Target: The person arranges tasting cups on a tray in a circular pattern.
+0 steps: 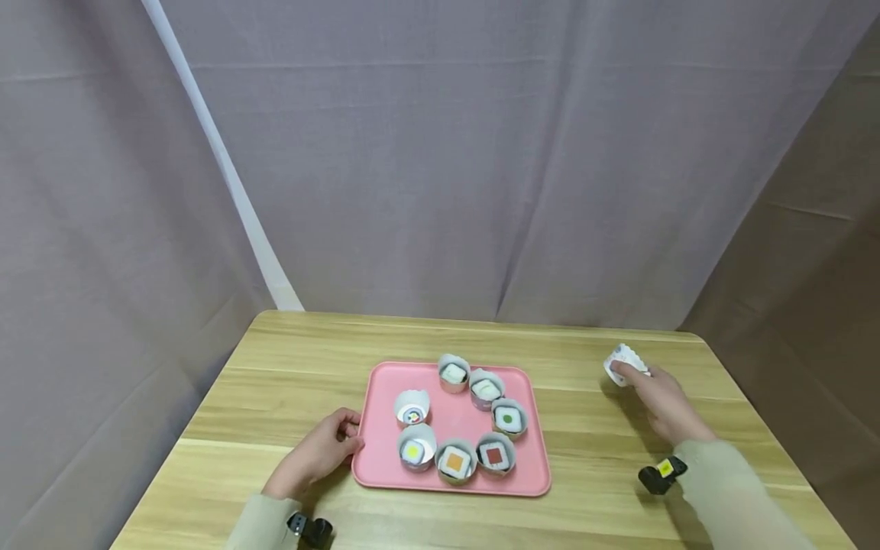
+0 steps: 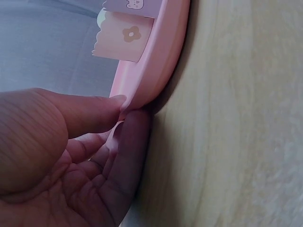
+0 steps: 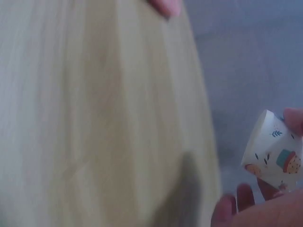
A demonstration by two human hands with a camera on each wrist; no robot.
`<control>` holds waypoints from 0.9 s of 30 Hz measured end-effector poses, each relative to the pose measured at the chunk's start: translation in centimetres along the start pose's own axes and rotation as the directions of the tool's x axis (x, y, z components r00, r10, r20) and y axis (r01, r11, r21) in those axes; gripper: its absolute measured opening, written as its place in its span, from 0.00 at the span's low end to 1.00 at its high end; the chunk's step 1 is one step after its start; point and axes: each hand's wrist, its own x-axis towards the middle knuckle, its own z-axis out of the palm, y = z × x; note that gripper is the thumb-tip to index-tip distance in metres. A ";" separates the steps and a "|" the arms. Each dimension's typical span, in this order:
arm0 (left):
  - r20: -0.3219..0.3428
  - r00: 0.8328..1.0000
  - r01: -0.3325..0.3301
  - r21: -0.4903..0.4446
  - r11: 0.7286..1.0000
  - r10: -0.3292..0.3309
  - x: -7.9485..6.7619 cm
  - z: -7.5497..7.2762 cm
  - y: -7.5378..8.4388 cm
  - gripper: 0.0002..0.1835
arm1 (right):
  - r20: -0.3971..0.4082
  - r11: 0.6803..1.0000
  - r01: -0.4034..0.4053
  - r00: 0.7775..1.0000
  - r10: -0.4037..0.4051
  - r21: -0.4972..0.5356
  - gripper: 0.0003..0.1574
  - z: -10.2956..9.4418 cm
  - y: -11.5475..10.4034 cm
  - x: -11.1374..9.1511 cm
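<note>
My left hand [image 1: 321, 451] pinches the left rim of a pink tray [image 1: 454, 489], its thumb on top and a finger under the edge in the left wrist view. Several paper baking cups stand in a rough ring on the tray, each with a small piece inside. Among those pieces are a yellow-dotted one [image 1: 412, 452], an orange-square one [image 1: 454, 462], a dark red one [image 1: 494, 456] and a green-dotted one [image 1: 508, 418]. Off to the right, my right hand [image 1: 668, 401] holds a white paper cup [image 3: 272, 153] printed with leaves and plant pots, tipped on its side above the table.
The tray rests on a light wooden table [image 1: 584, 458] with rounded far corners. Grey cloth [image 1: 426, 191] hangs behind the table and along both sides. A black wrist camera [image 1: 661, 475] sits at each sleeve.
</note>
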 end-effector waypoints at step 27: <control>-0.003 1.000 -0.016 0.002 1.000 0.016 0.0 -0.4 0.1 0.15 | 0.404 0.880 0.455 0.837 -0.370 -0.136 0.40 16.5 -11.0 -2.1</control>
